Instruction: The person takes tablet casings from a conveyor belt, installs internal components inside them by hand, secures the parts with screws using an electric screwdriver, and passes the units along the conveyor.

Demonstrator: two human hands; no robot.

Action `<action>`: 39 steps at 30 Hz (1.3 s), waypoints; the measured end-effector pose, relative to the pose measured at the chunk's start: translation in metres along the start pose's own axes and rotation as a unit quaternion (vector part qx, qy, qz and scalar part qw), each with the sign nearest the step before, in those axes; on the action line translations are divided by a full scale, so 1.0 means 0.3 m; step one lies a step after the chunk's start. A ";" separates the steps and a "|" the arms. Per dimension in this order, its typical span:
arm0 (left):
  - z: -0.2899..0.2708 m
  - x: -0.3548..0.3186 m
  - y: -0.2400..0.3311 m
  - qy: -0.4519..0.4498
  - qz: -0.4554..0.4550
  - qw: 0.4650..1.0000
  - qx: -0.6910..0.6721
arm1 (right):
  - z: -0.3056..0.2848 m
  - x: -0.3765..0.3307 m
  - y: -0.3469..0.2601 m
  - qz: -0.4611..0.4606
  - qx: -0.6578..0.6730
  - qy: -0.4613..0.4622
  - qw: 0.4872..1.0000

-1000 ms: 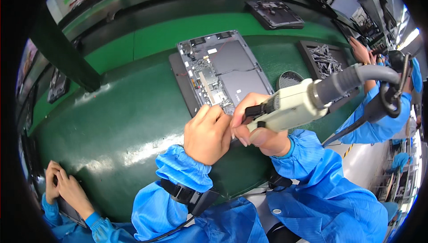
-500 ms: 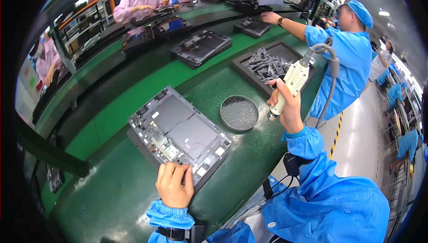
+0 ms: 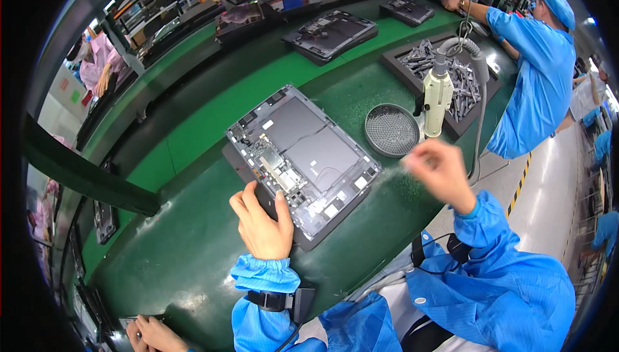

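An opened tablet (image 3: 319, 139), dark grey with its circuit board bared, lies on a black slab on the green bench before me. My left hand (image 3: 264, 226) grips its near left edge, thumb over the top and fingers along the side. Beyond its right side stands a round black dish (image 3: 392, 130) with a gridded bottom, its small contents too fine to tell. My right hand (image 3: 442, 171), blurred, is just below the dish with fingers curled in a pinch; anything between them is unreadable. A cream electric screwdriver (image 3: 438, 103) hangs from its grey cable above that hand, apart from it.
A dark tray (image 3: 467, 84) heaped with grey strips sits past the screwdriver. More opened devices (image 3: 332, 34) rest on the bright green strip. A co-worker in blue (image 3: 535, 68) works at the right; another person's hands (image 3: 155, 334) show at lower left. A dark post (image 3: 97, 168) crosses the left.
My right hand has let go of the screwdriver, which now hangs free, and has closed into a pinch. My left hand has shifted onto the tablet's left edge. The whole view has turned.
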State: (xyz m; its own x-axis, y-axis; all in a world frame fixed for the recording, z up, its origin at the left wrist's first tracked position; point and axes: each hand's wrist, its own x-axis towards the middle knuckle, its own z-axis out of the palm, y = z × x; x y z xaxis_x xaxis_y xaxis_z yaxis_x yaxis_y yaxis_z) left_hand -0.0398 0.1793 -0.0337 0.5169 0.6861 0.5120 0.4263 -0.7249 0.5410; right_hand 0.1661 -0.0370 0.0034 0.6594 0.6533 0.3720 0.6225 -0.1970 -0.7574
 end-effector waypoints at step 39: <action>0.016 0.055 -0.134 0.142 -0.230 0.880 -0.391 | 0.623 0.509 -0.126 0.137 0.489 -0.234 0.829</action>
State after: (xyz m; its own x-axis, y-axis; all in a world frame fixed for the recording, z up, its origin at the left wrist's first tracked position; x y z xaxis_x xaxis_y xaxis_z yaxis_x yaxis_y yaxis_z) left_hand -0.0447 0.2195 -0.0502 0.1684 0.9643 0.2045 -0.1562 -0.1787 0.9714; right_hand 0.1645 0.2067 -0.0114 0.3418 0.9390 0.0386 -0.3136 0.1527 -0.9372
